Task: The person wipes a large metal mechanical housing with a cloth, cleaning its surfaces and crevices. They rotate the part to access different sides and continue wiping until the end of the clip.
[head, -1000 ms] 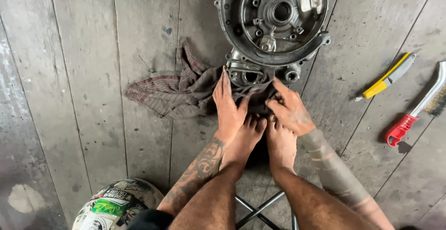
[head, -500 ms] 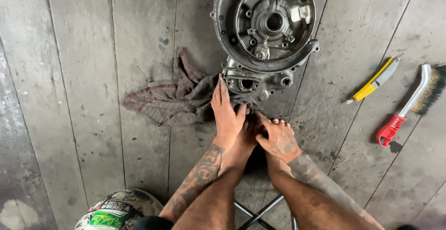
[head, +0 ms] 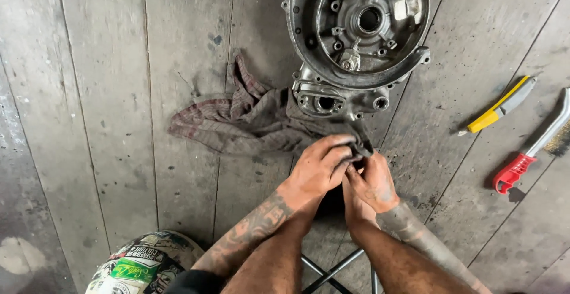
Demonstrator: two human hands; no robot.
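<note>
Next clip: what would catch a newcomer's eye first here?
The round grey metal engine casing at top centre on the plank floor. Just below it, the left hand and right hand pinch one end of a dirty rag. At right lie a yellow-handled tool and a red-handled brush.

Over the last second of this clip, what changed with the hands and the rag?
Both hands drew back from the engine casing toward the body. The left hand and right hand now pinch the near end of the rag together. The casing, yellow-handled tool, red-handled wire brush and helmet lie as before.
</note>
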